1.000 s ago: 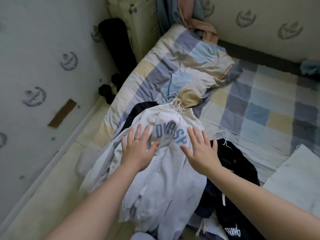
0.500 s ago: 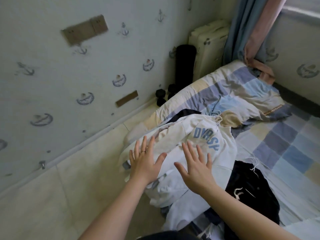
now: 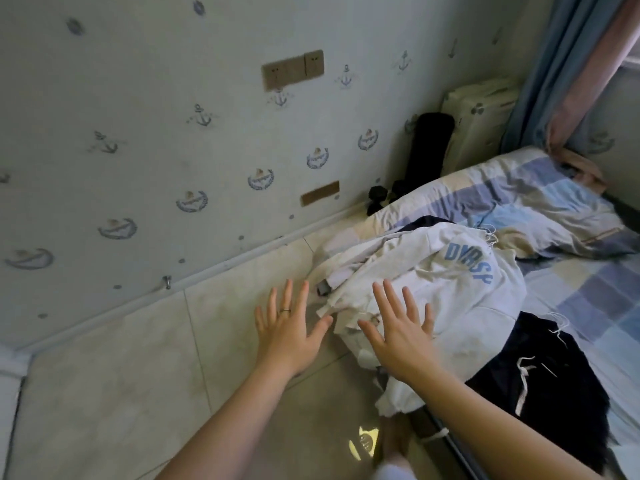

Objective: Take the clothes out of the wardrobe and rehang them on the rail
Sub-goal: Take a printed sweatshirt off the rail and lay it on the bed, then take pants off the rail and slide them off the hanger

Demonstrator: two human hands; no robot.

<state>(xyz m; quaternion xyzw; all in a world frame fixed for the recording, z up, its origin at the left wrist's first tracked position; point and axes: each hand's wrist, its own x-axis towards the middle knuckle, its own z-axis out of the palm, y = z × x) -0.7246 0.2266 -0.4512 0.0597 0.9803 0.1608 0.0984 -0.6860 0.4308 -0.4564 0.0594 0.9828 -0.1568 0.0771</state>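
Note:
A pile of white clothes lies on the bed's near edge, topped by a white sweatshirt [image 3: 460, 271] with blue letters and thin wire hangers [image 3: 490, 233] at its collar. A dark garment [image 3: 540, 386] with white drawstrings lies to the right of the pile. My left hand [image 3: 289, 332], fingers spread and wearing a ring, hovers over the floor left of the pile and holds nothing. Fingers straight, my right hand [image 3: 400, 332] hovers over the pile's lower left edge. No wardrobe or rail is in view.
The bed [image 3: 588, 282] with a checked blue and beige cover fills the right. A wallpapered wall [image 3: 156, 150] with sockets runs along the left. A black roll [image 3: 429, 147], dumbbells [image 3: 377, 199] and a pale case [image 3: 478, 119] stand in the far corner. Beige floor tiles [image 3: 138, 375] lie below.
Both hands have lifted off the white sweatshirt and drawn back to the left. The view has swung left toward the wall and floor.

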